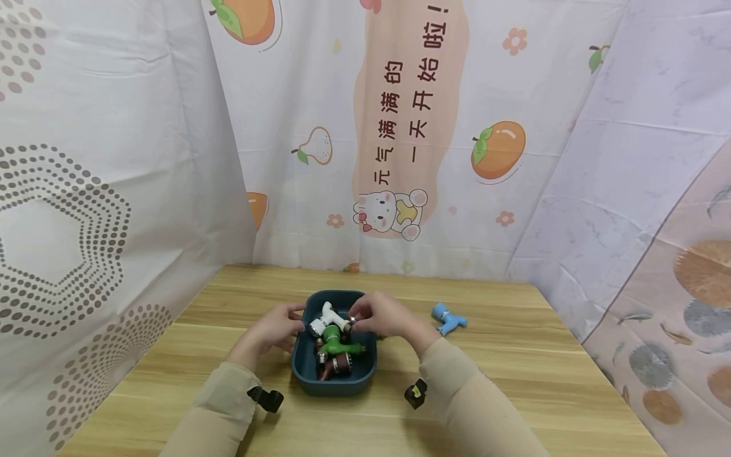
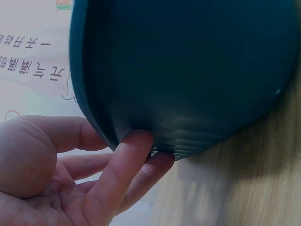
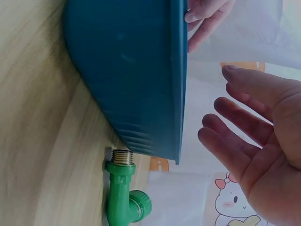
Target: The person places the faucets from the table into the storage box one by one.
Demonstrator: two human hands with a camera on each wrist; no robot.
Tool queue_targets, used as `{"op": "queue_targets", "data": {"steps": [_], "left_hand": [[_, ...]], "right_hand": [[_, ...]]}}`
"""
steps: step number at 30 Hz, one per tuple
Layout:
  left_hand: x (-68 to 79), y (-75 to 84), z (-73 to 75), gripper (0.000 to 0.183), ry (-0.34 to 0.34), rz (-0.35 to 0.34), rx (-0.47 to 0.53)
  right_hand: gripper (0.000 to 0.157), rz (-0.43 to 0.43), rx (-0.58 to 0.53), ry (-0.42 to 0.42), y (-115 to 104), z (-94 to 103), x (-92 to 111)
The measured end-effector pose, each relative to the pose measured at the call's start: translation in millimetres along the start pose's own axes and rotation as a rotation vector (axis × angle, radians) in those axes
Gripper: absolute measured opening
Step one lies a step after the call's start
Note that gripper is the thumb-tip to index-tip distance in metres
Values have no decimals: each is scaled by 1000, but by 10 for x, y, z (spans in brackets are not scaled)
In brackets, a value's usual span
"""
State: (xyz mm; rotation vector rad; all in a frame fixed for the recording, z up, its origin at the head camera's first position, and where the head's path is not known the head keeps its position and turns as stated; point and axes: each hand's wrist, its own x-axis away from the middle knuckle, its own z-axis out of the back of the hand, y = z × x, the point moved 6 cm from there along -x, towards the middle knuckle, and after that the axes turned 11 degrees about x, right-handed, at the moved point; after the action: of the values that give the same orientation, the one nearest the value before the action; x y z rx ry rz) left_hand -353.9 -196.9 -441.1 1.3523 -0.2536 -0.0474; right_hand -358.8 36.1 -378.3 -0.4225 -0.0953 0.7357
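A dark blue plastic basin [image 1: 334, 388] stands on the table with several taps inside. A white tap [image 1: 331, 317], a green tap [image 1: 337, 346] and a dark brown one [image 1: 337, 365] are visible. My left hand [image 1: 275, 330] holds the basin's left side; in the left wrist view, fingertips [image 2: 138, 139] press its outer wall and the thumb meets the rim. My right hand [image 1: 388, 316] hovers at the right rim, fingers loosely bent and close to a brown, metal-ringed end. In the right wrist view, nothing shows between the right fingers [image 3: 235, 155].
A light blue tap [image 1: 450, 319] lies on the table to the right of the basin. Beside the basin, a green tap with a brass thread [image 3: 121, 188] lies on the wood. Printed curtains [image 1: 297, 222] hang behind the table and along both sides.
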Motion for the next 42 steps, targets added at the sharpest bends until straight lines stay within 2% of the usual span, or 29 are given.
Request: {"op": "queue_targets", "data": {"steps": [7,12,18,27,36,42], "left_hand": [[-11,-5,4,62,8,5,-5],[-25,-18,16,61,19,11,-2],[-30,-19,19,62,20,9,-6],[-19,-6,18,61,21,7,-24],[-22,-14,17,61,15,2,-25],[-24,-17,18,61,18,0,-24]], "right_hand": [[21,38,-27,52,14,147,55],[25,4,-60,85,80,243,98],[29,-36,-48,140,156,375,163],[40,-19,-76,197,275,530,270],[46,-105,-129,251,468,640,418],[48,-123,-148,277,568,716,513]]}}
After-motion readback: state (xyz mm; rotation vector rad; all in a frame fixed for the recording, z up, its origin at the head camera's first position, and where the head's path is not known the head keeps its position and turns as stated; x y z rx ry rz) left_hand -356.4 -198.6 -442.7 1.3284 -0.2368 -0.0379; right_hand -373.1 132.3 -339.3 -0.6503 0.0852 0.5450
